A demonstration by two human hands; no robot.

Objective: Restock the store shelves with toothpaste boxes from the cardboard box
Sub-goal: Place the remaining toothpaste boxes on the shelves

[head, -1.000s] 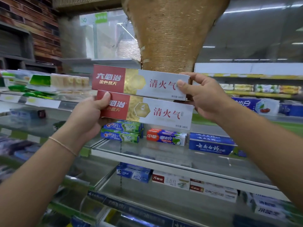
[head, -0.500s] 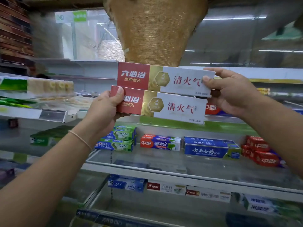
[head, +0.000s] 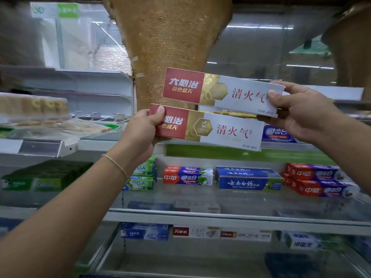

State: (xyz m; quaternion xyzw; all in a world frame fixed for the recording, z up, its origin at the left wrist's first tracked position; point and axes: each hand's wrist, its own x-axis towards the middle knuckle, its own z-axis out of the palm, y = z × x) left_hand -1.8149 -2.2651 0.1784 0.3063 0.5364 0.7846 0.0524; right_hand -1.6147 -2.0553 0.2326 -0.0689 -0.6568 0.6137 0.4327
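Two toothpaste boxes are held up before the shelves, long axes running left to right; the left hand [head: 143, 130] grips the lower box [head: 206, 130] by its red end; the right hand [head: 301, 112] pinches the upper box [head: 220, 91] by its white end, nearer the upper shelf [head: 301, 146]

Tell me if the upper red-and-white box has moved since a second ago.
Yes. The upper box has slid right against the woven pillar; it now sticks out past the pillar's right side.

The left hand [head: 143, 130] held the lower toothpaste box [head: 208, 129]. The right hand [head: 301, 115] held the upper toothpaste box [head: 220, 92]. More boxes sat on the glass shelf [head: 220, 199] below.
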